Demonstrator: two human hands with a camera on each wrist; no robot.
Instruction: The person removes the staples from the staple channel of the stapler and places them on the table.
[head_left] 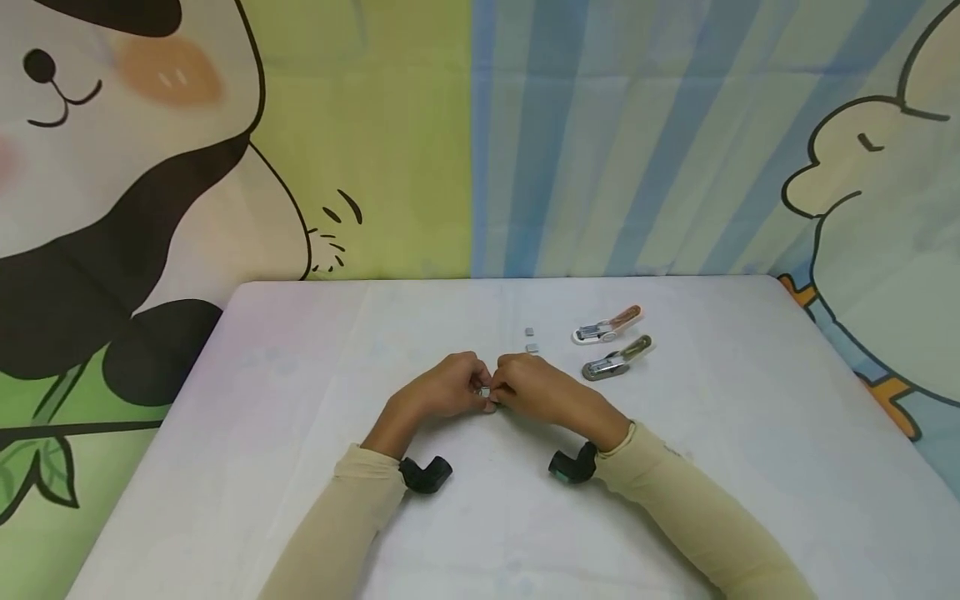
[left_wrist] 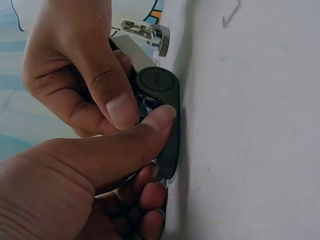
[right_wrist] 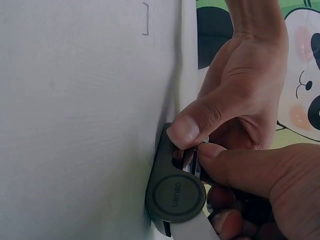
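Both hands meet over a dark grey-green stapler point(left_wrist: 167, 92), with its pale lever swung away and metal staple channel point(right_wrist: 189, 162) exposed. My left hand point(head_left: 450, 387) grips the stapler body, its thumb lying across the side in the left wrist view. My right hand point(head_left: 551, 390) has its thumb tip at the channel, and its other fingers curl beside the lever point(right_wrist: 192, 229). Whether a staple strip sits between the right fingertips is hidden. In the head view only a small silver bit of the stapler shows between the hands.
Two more staplers lie right of the hands: one white and orange point(head_left: 600, 331), one grey-green point(head_left: 611, 364). Two small grey staple blocks, one farther back point(head_left: 529, 332) and one nearer point(head_left: 532, 347), lie behind the right hand. A white cloth covers the table point(head_left: 262, 417).
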